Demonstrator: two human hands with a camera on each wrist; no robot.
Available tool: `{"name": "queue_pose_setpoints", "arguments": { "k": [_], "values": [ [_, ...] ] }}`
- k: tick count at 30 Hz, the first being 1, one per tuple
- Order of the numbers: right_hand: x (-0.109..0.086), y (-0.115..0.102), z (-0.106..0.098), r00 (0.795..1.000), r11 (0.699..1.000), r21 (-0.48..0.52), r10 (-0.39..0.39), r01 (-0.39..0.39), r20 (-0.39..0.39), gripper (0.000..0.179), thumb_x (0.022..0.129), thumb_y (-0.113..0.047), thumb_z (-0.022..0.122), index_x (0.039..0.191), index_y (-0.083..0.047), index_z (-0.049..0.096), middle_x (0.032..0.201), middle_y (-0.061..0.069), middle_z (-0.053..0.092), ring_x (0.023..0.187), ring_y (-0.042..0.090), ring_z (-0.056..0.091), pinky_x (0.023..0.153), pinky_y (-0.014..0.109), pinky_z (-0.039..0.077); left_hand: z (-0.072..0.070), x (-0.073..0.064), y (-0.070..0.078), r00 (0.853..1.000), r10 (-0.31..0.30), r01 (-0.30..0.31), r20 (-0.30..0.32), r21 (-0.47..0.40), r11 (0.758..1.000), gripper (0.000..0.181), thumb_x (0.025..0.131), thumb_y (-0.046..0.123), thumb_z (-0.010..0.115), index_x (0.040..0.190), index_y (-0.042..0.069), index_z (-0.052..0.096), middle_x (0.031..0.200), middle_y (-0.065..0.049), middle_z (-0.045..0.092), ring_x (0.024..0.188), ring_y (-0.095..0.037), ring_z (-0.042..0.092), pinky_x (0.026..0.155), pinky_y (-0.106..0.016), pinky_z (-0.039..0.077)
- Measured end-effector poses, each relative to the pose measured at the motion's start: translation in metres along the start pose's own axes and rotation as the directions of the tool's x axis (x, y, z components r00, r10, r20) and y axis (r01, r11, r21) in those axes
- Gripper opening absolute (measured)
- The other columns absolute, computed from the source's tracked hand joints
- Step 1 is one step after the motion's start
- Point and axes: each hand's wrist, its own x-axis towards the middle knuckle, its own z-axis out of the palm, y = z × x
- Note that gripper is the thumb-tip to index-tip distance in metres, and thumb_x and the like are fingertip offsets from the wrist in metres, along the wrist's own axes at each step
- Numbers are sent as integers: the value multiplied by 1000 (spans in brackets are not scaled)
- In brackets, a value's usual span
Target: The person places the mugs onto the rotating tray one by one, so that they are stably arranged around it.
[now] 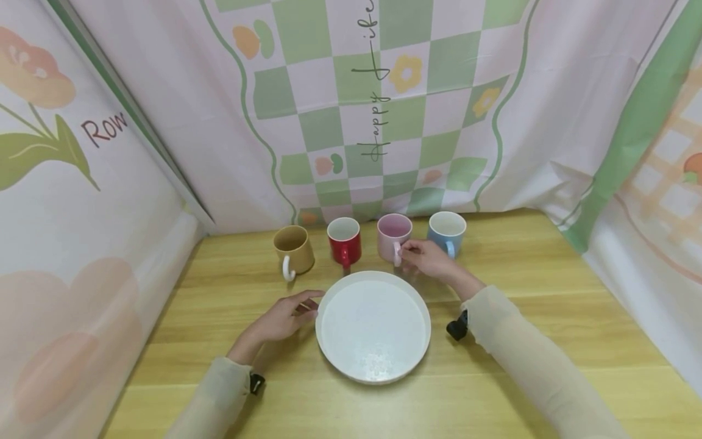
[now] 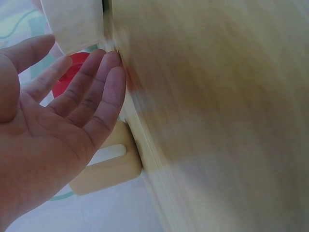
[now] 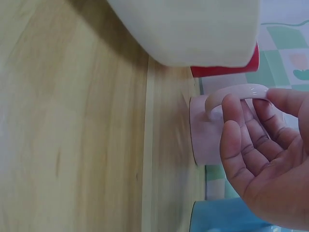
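Observation:
Behind a round white tray (image 1: 373, 323) stands a pink mug (image 1: 387, 245) with its handle facing the person. My right hand (image 1: 430, 260) pinches that handle (image 3: 236, 92) between thumb and forefinger; the other fingers curl loosely beside the mug in the right wrist view. The mug stands upright on the table. At the tray's left rim is my left hand (image 1: 282, 317), fingers extended and relaxed, fingertips right by the rim. In the left wrist view its palm shows with nothing held.
A red mug (image 1: 354, 250) and a mustard-brown mug (image 1: 300, 255) with a white handle stand left of the pink one. To its right is a light blue mug (image 1: 439, 238), close to my right hand. A patterned curtain (image 1: 395, 134) hangs behind the wooden table (image 1: 548, 286).

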Motion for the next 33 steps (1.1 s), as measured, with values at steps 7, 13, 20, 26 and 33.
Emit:
{"name": "queue_pose_setpoints", "arguments": {
  "k": [7, 13, 20, 26, 33],
  "values": [
    [0, 9, -8, 1000, 1000, 20, 0, 0, -12, 30, 106, -18, 49, 119, 7, 59, 119, 32, 65, 98, 47, 68, 71, 45, 59, 0, 0, -1, 1000, 5, -5, -5, 14, 1000, 44, 102, 15, 56, 146, 11, 49, 118, -10, 70, 110, -24, 66, 96, -39, 56],
    [-2, 4, -9, 1000, 1000, 16, 1, -1, -20, 32, 106, -20, 49, 119, 7, 59, 117, 32, 66, 94, 42, 70, 68, 42, 59, 0, -1, 0, 1000, 0, 0, -3, 18, 1000, 45, 103, 16, 55, 146, 11, 48, 117, -11, 70, 110, -24, 67, 96, -39, 56],
    [-6, -1, -7, 1000, 999, 39, 7, -6, -28, 35, 105, -26, 52, 119, 5, 59, 114, 29, 68, 93, 36, 70, 66, 39, 58, 0, -1, -1, 1000, -5, 5, 3, 9, 1000, 45, 103, 18, 55, 147, 12, 47, 117, -10, 70, 110, -24, 66, 97, -41, 55],
    [-8, 2, -10, 999, 1000, 21, 13, -12, -41, 35, 105, -26, 52, 118, 6, 59, 113, 30, 68, 95, 39, 69, 71, 41, 59, 0, -2, 0, 1000, -8, 8, 7, 4, 1000, 45, 103, 18, 55, 147, 12, 47, 117, -10, 70, 111, -24, 66, 98, -41, 55],
    [-10, -5, -9, 999, 998, 52, 31, -29, -43, 37, 105, -25, 50, 121, 8, 58, 113, 32, 67, 84, 28, 70, 65, 38, 59, 1, -3, 0, 1000, -5, 5, 2, 8, 1000, 45, 103, 18, 56, 146, 12, 48, 116, -10, 71, 110, -24, 66, 97, -40, 55]
  ]
}}
